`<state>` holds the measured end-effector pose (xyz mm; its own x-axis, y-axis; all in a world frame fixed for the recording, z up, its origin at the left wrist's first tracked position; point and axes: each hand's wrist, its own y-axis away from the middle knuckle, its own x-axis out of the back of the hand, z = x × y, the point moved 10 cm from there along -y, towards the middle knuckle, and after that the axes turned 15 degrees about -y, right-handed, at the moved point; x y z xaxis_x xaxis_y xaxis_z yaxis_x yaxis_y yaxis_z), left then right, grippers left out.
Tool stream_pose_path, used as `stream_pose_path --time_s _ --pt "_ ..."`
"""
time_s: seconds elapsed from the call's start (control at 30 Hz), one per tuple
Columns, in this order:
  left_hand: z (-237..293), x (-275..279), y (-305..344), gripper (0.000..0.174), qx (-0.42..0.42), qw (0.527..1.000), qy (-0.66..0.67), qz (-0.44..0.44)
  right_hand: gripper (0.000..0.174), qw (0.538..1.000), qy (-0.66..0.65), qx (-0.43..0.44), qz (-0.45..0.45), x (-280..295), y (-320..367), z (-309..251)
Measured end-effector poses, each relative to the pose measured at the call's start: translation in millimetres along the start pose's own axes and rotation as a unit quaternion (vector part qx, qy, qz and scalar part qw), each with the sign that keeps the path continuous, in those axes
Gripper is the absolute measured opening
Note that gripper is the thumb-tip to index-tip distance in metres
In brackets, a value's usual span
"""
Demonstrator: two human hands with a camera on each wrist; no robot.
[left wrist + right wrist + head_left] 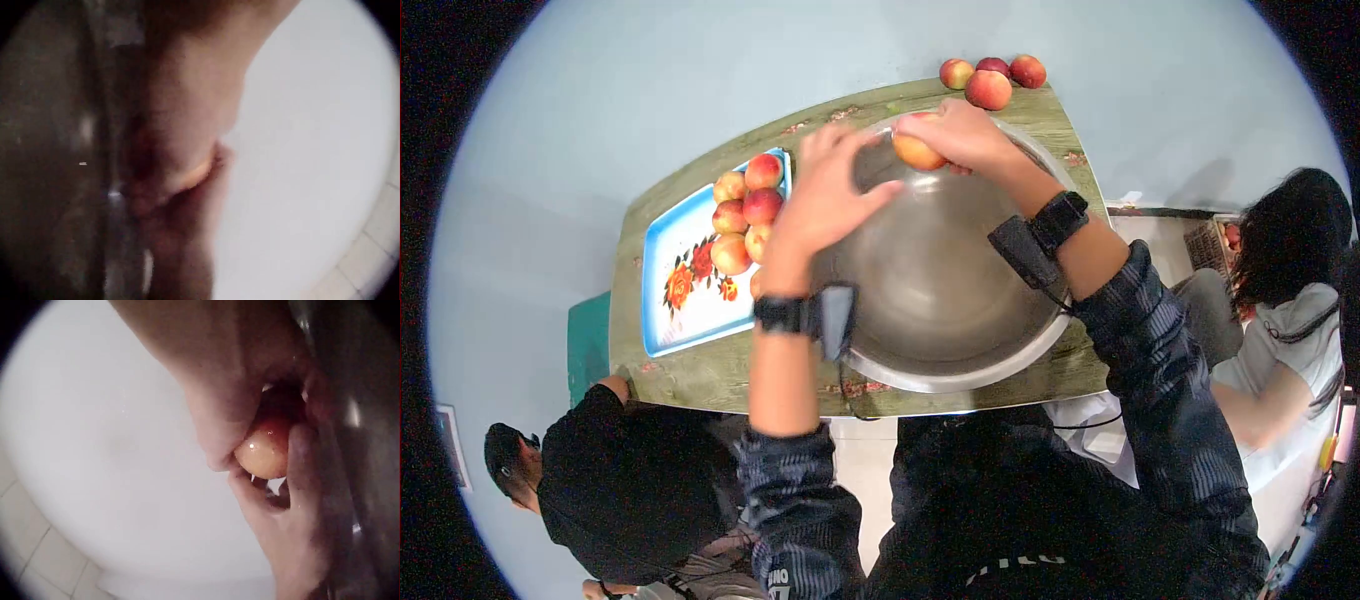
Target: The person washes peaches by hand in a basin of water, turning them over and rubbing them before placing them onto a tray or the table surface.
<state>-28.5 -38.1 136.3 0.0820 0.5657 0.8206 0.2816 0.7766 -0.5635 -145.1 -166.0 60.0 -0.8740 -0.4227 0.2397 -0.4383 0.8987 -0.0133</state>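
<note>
My right hand grips a wet, red-and-yellow peach over the far side of a large steel basin. To its left is my left hand, fingers and thumb spread, a gap separating it from the peach in the head view. The right wrist view has the peach shining, with the left hand close around its lower side. Blur and the hands hide most of the peach in the left wrist view.
Several peaches lie on a white, blue-rimmed flowered tray left of the basin. More peaches sit at the table's far right corner by the wall. One person is at the left, another at the right.
</note>
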Motion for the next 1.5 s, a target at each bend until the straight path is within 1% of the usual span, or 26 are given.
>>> stream_pose_path --time_s 0.03,0.1,0.17,0.27,0.3,0.4,0.43,0.53,0.63,0.73,0.77,0.87,0.93,0.97,1.03,1.07,1.1,1.13,1.17,1.2,1.23,1.3,1.37,1.4,1.43,1.5 --pt "-24 -4 20 0.038 0.032 0.996 0.002 -0.077 0.080 0.999 0.041 -0.032 -0.005 -1 4 -1" --pt "-73 12 74 0.032 0.228 0.952 0.100 -0.179 0.080 0.996 0.091 -0.024 -0.001 -4 2 0" --pt "-115 22 148 0.035 0.378 0.911 0.106 -0.124 0.081 0.993 0.118 -0.005 -0.010 -8 3 -5" --pt "-97 16 191 0.039 0.306 0.949 -0.038 -0.064 0.083 0.992 0.125 0.025 -0.019 -13 13 -9" --pt "-98 14 192 0.049 0.305 0.949 -0.060 -0.051 0.084 0.991 0.129 0.029 -0.011 -14 12 -9" --pt "-121 3 222 0.055 0.454 0.886 0.094 -0.010 0.087 0.990 0.139 0.011 -0.022 -13 15 -10" --pt "-125 23 228 0.053 0.462 0.885 0.030 0.044 0.089 0.989 0.143 -0.001 -0.031 -12 16 -10" --pt "-186 65 269 0.048 0.521 0.830 0.064 0.188 0.088 0.994 0.105 -0.013 -0.021 -11 7 4" --pt "-232 55 280 0.050 0.547 0.835 -0.061 0.026 0.086 0.996 0.091 -0.021 -0.001 -9 9 3" --pt "-236 26 263 0.055 0.415 0.909 -0.025 -0.019 0.088 0.996 0.090 0.019 0.019 -8 11 -1" --pt "-242 17 274 0.060 0.447 0.894 0.015 -0.034 0.086 0.995 0.098 0.013 0.008 -9 10 1" --pt "-262 8 297 0.055 0.426 0.896 0.066 0.106 0.084 0.993 0.120 0.002 -0.022 -14 11 1" --pt "-250 38 296 0.048 0.490 0.834 0.130 0.219 0.084 0.991 0.134 0.007 -0.027 -16 10 1" --pt "-237 55 288 0.045 0.517 0.795 0.162 0.273 0.080 0.989 0.141 0.031 -0.014 -15 7 3" --pt "-192 81 234 0.036 0.484 0.839 0.093 0.232 0.071 0.985 0.154 0.077 0.011 -20 -1 12" --pt "-165 93 205 0.032 0.467 0.857 0.057 0.210 0.065 0.995 0.079 0.011 -0.067 -32 -2 25" --pt "-127 89 158 0.026 0.404 0.895 0.116 0.149 0.061 0.988 0.004 -0.053 -0.144 -43 2 31" --pt "-85 78 112 0.021 0.337 0.921 0.174 0.088 0.057 0.966 -0.070 -0.117 -0.219 -57 11 32" --pt "-56 62 80 0.018 0.294 0.944 0.150 0.033 0.050 0.965 -0.127 -0.129 -0.192 -60 22 22" --pt "-22 51 47 0.023 0.288 0.954 0.027 -0.081 0.050 0.958 -0.156 -0.146 -0.189 -62 25 19" --pt "5 37 18 0.030 0.202 0.975 -0.031 -0.092 0.050 0.952 -0.185 -0.162 -0.185 -61 28 17" --pt "19 -16 -8 0.042 0.162 0.974 -0.033 -0.156 0.049 0.938 -0.258 -0.175 -0.151 -55 29 13" --pt "13 -60 -18 0.054 0.232 0.956 0.086 -0.158 0.047 0.919 -0.304 -0.174 -0.182 -50 15 27" --pt "14 -69 -20 0.059 0.219 0.962 0.100 -0.128 0.046 0.908 -0.327 -0.173 -0.196 -51 9 37" --pt "18 -77 -21 0.063 0.204 0.967 0.116 -0.098 0.044 0.924 -0.323 -0.174 -0.104 -45 2 42" --pt "14 -93 -23 0.072 0.178 0.970 0.157 -0.056 0.046 0.923 -0.351 -0.158 -0.019 -44 9 34"
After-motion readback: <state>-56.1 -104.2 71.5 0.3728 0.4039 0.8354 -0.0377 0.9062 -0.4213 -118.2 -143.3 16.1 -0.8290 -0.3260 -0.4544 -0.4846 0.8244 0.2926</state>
